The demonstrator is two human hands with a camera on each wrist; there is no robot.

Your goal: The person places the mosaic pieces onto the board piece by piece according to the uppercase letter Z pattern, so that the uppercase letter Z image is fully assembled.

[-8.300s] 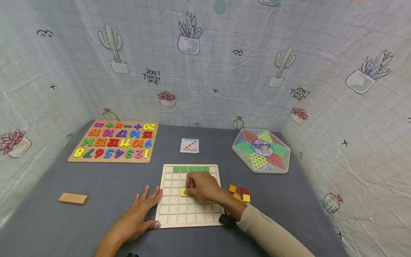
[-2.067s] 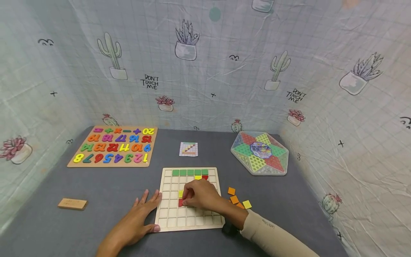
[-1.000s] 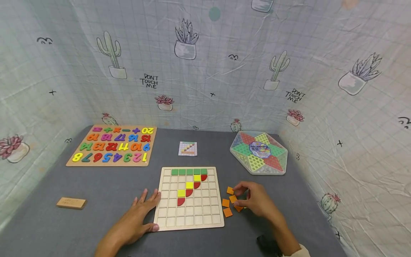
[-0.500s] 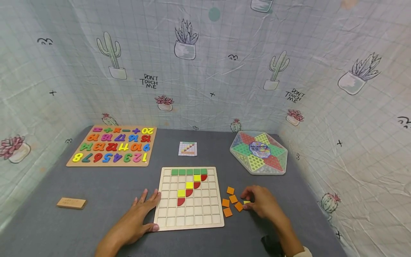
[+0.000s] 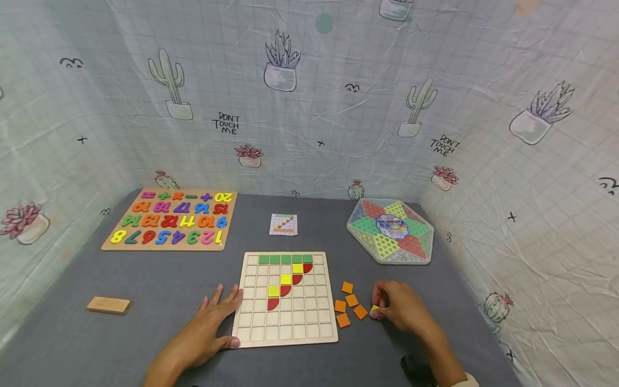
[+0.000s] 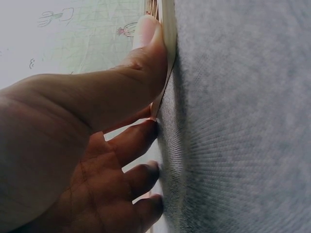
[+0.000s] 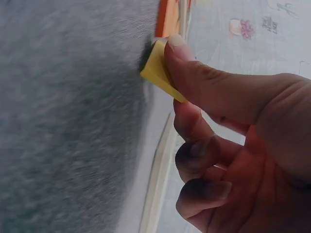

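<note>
A wooden grid board [image 5: 300, 322] lies on the grey table in the head view. It bears a row of green tiles [image 5: 286, 259] at the top and a diagonal of yellow tiles [image 5: 273, 291] and red quarter-round tiles [image 5: 273, 304]. My left hand [image 5: 203, 333] touches the board's left edge with spread fingers, the thumb at its near corner. Right of the board, my right hand [image 5: 403, 306] pinches a yellow square tile [image 7: 160, 73] between thumb and forefinger, tilted, close to the table. Several orange square tiles [image 5: 360, 312] lie loose between that hand and the board.
Behind the board lies a small pattern card [image 5: 283, 224]. A number puzzle board [image 5: 169, 219] sits at the back left, a hexagonal Chinese checkers box [image 5: 391, 231] at the back right. A small wooden block [image 5: 109, 305] is at the left. Printed curtains surround the table.
The board gained yellow and red tiles. My right hand left the board, reached the loose tiles, took hold of the yellow one and shifted slightly right. My left hand stays at the board's edge.
</note>
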